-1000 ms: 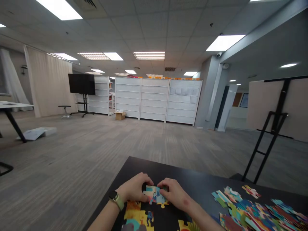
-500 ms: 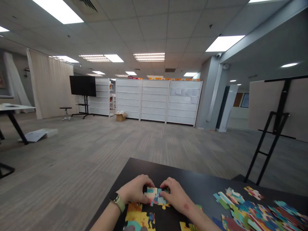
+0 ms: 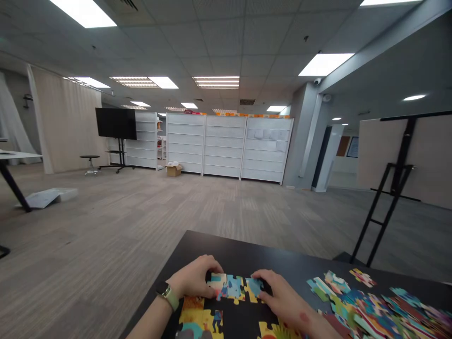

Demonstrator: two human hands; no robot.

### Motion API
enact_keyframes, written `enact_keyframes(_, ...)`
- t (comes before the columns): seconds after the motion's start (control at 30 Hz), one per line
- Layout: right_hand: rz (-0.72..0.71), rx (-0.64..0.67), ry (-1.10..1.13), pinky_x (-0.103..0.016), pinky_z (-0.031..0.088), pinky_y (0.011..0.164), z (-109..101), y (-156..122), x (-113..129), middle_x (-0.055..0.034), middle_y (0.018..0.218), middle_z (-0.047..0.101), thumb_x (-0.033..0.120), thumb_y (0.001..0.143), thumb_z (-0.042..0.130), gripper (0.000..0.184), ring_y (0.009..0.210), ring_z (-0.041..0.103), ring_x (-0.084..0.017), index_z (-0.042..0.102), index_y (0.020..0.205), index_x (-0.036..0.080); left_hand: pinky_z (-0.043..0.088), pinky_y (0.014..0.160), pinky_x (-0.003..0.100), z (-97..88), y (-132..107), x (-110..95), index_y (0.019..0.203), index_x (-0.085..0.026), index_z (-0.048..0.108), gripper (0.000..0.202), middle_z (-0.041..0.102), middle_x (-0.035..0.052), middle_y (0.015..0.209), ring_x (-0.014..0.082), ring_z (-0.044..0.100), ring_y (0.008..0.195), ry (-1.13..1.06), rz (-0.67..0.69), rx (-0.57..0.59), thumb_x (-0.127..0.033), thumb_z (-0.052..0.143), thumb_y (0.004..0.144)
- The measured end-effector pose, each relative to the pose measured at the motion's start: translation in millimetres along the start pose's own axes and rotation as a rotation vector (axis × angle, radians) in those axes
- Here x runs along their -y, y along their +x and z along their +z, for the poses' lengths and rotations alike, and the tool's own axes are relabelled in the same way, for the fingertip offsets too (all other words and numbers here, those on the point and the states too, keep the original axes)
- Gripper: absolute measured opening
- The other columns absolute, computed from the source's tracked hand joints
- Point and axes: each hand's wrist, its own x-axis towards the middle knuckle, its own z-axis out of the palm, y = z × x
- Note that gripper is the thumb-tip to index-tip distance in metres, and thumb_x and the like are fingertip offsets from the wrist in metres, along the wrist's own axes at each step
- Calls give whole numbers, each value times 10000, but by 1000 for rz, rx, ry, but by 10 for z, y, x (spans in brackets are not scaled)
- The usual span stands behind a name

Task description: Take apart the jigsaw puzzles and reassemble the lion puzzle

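middle of the black table (image 3: pixel 226 247): row of jigsaw pieces (image 3: pixel 229 287) lying flat
left hand (image 3: pixel 192 278): fingers curled, pressing down on the row's left end
right hand (image 3: pixel 282 294): fingertips pressing the blue piece (image 3: pixel 254 286) at the row's right end
right side of the table: loose heap of pieces (image 3: pixel 374 310)

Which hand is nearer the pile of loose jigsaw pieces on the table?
Right. The right hand is just left of the pile of loose jigsaw pieces. The left hand is farther left, at the far end of the row of puzzle pieces.
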Motion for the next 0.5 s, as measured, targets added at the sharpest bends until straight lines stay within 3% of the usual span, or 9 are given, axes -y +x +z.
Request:
enact_keyframes(0.17,3,-67,89,-349,407,1098,-15,-66,-92,-67,1305,649,93,766,385,581,1249,571,-202,593,1295,214,452,797,265,0,1,-53,1010,-257,701,421,624,-6,994,202,577,915,2,8,3,-235,798,601)
enact_keyframes(0.27,30,-99,95,-359,396,1105,-17,-87,-99,-80,1312,637,77,729,390,618,1261,557,-203,587,1301,200,453,823,263,-3,0,-76,1060,-262,683,457,611,-5,1021,203,577,944,-7,21,2,-222,776,614)
enact_keyframes(0.37,-37,-75,91,-389,363,1128,-23,-67,19,-101,1347,600,143,742,499,575,1282,530,-233,584,1308,198,450,833,261,-4,7,-104,1069,-261,670,488,596,-5,1030,200,568,953,-23,63,-7,-201,778,597)
enact_keyframes(0.5,-103,48,79,-423,341,1126,20,36,283,-101,1395,546,295,654,738,696,1311,463,-294,578,1327,222,455,842,259,21,21,-114,1082,-255,657,515,576,4,1043,205,555,978,-18,108,-24,-180,767,585)
